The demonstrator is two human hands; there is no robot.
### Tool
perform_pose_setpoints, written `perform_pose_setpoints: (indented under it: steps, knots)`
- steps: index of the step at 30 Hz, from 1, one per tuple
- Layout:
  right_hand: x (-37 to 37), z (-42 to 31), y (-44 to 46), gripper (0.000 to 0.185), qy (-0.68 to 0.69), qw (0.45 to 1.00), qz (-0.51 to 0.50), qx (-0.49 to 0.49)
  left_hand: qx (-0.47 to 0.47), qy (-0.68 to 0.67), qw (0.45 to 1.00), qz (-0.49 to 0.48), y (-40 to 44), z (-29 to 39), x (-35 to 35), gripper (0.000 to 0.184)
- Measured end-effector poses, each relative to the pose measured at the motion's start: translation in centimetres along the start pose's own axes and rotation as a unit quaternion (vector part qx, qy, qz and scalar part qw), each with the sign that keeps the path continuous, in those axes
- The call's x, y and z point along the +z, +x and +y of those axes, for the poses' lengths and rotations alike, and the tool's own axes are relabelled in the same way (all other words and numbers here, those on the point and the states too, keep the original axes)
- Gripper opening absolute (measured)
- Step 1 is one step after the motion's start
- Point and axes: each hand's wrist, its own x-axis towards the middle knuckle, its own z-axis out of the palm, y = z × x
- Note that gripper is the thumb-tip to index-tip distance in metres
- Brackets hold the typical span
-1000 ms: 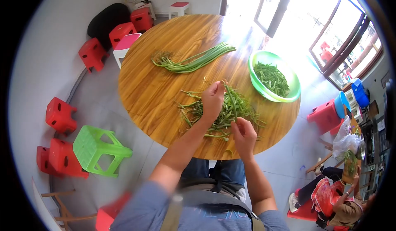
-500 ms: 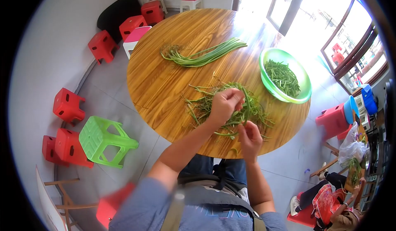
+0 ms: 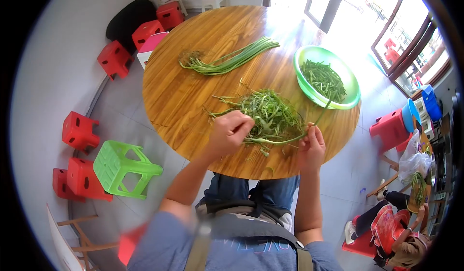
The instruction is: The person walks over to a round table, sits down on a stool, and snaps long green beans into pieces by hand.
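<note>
My left hand [image 3: 233,131] is closed in a pinch at the near left edge of a heap of tangled green trimmings [image 3: 268,109]. Whatever it may hold is hidden. My right hand [image 3: 311,147] pinches a long green stalk, apparently a garlic scape [image 3: 321,115], whose upper end points at the bowl. From near my left fingers, a stalk with a pale swelling [image 3: 263,141] curves along the heap toward my right hand; I cannot tell whether it is the same scape. Cut green pieces [image 3: 323,80] fill part of the green bowl [image 3: 355,97] at the right.
A bunch of long green stalks [image 3: 237,60] lies across the far part of the round wooden table [image 3: 186,111]. Red stools [image 3: 79,128] and a green stool [image 3: 116,162] stand to the left. Another person [image 3: 403,227] sits at the lower right, beside a plastic bag [image 3: 414,161].
My hands have moved apart: the left went left and toward me, the right moved slightly right and up. The stalk that stood between them now slants from my right hand toward the bowl.
</note>
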Motion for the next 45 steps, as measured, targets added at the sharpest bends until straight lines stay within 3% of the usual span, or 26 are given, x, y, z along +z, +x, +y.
perform_pose_setpoints:
  steps: [1,4,7,10,13,15,17,19,21,24,26,27,30,34,39,42,45]
  knots:
    - [-0.7,-0.5,0.3,0.019,0.019,1.000,0.010,0.010,0.011,0.021,1.000,-0.012,-0.3,-0.3,-0.6,0.005]
    - [-2.4,-1.9,0.9,0.023,0.031,0.999,0.012,0.021,-0.160,-0.136,0.973,0.095,-0.7,-2.1,-1.6,0.007]
    - [-2.1,-2.9,0.2,0.026,-0.015,0.999,-0.006,0.033,-0.249,-0.058,0.958,0.127,0.9,-3.9,-3.1,0.012]
    - [-0.7,-2.2,-0.9,0.025,-0.053,0.995,-0.074,0.050,-0.188,0.128,0.973,0.026,2.5,-5.3,-2.7,0.026]
    - [1.2,-1.2,-2.5,0.019,-0.096,0.987,-0.098,0.087,-0.301,0.249,0.903,-0.180,4.2,-4.8,-1.7,0.039]
    - [1.7,-0.3,-3.4,0.019,-0.125,0.979,-0.123,0.104,-0.163,0.251,0.952,-0.059,3.6,-6.0,0.4,0.043]
    - [1.8,0.9,-3.9,0.018,-0.149,0.972,-0.144,0.107,-0.068,0.294,0.953,0.033,3.5,-4.3,2.3,0.042]
    - [2.2,1.5,-4.4,0.018,-0.184,0.965,-0.151,0.110,-0.039,0.088,0.995,0.021,3.7,-1.4,3.3,0.038]
    - [2.8,2.3,-4.6,0.019,-0.222,0.957,-0.156,0.099,-0.149,-0.194,0.966,-0.084,3.5,0.6,4.8,0.032]
    - [2.8,3.1,-4.4,0.021,-0.271,0.944,-0.172,0.071,-0.271,-0.317,0.890,-0.187,3.5,1.7,5.4,0.029]
    - [1.6,3.0,-3.3,0.023,-0.297,0.935,-0.186,0.045,-0.252,-0.393,0.871,-0.154,3.0,0.2,6.5,0.026]
    - [1.5,2.7,-2.7,0.025,-0.321,0.936,-0.138,0.035,-0.239,-0.431,0.859,-0.138,2.9,-0.7,7.2,0.024]
    - [3.0,1.6,-0.2,0.027,-0.228,0.971,-0.073,-0.012,-0.277,-0.479,0.815,-0.170,2.9,-2.6,8.0,0.022]
    - [5.3,1.2,3.5,0.026,-0.257,0.961,-0.101,-0.016,-0.321,-0.573,0.735,-0.170,3.3,-5.2,9.4,0.019]
    - [6.6,2.6,6.4,0.020,-0.121,0.984,-0.130,0.009,-0.329,-0.592,0.721,-0.148,3.6,-6.7,8.2,0.016]
    - [5.7,4.0,7.2,0.018,-0.199,0.964,-0.177,0.022,-0.340,-0.593,0.723,-0.104,3.3,-7.2,7.9,0.016]
    - [5.3,5.1,7.4,0.015,-0.153,0.973,-0.171,0.027,-0.332,-0.611,0.711,-0.108,3.2,-7.7,8.4,0.017]
